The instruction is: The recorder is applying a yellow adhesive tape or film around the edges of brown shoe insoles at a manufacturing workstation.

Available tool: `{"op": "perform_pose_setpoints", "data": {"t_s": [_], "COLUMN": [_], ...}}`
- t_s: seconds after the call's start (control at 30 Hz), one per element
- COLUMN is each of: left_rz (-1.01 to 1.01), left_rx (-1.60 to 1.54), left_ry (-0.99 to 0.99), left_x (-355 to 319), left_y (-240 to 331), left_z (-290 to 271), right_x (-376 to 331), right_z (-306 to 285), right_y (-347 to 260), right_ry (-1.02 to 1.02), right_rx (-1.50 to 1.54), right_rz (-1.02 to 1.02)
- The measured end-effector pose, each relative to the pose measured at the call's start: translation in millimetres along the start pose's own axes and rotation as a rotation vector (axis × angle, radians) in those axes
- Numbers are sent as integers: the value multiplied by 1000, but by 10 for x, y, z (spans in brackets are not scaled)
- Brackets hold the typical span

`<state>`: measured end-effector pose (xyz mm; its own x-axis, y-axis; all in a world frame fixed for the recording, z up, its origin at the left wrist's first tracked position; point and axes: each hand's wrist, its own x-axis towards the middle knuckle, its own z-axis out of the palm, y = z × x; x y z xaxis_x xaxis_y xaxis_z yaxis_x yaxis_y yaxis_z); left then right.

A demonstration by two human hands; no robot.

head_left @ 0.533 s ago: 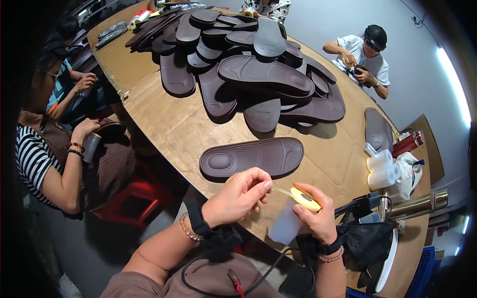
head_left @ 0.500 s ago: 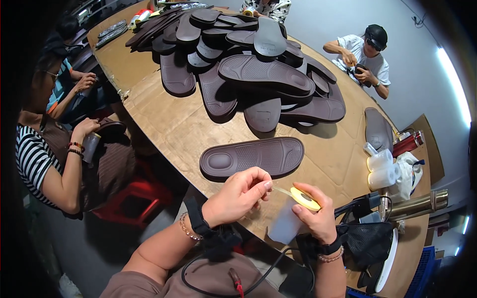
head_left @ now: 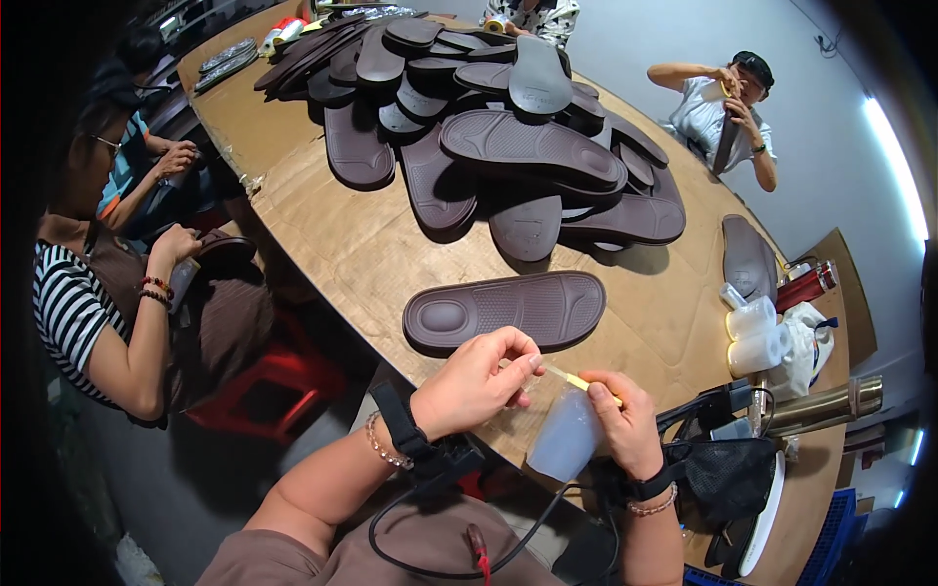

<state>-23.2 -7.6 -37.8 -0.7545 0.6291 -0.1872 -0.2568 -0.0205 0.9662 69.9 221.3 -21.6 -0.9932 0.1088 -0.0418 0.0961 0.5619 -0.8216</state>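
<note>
The single sole (head_left: 505, 311) is coloured dark purplish brown and patterned with a fine texture across its middle. The film roll (head_left: 567, 438) is tinted a translucent bluish white and edged in yellow. The table (head_left: 327, 249) is toned tan, the stool (head_left: 293, 383) bright red; the co-worker's shirt (head_left: 76, 317) is striped in black and white.

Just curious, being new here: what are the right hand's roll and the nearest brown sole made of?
The roll: probably plastic film, translucent and shiny; its yellow edge may be masking tape. The brown sole: perhaps moulded foam or rubber, matte with a raised pattern.
</note>
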Motion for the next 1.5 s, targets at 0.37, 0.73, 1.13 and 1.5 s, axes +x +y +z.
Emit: {"op": "perform_pose_setpoints", "data": {"t_s": [0.37, 0.73, 1.13, 1.5], "left_rz": [-11, -56, 14, 161], "left_rx": [40, 91, 265, 1224], "left_ry": [-2, -92, -78, 89], "left_x": [52, 114, 145, 376], "left_y": [56, 93, 201, 215], "left_z": [-45, -29, -5, -484], "right_x": [185, 228, 206, 182], "right_z": [191, 111, 280, 325], "right_y": [-146, -167, 157, 183], "right_ry": [33, -187, -112, -66], "right_rx": [-203, -98, 293, 340], "right_rz": [-379, -154, 48, -19]}}
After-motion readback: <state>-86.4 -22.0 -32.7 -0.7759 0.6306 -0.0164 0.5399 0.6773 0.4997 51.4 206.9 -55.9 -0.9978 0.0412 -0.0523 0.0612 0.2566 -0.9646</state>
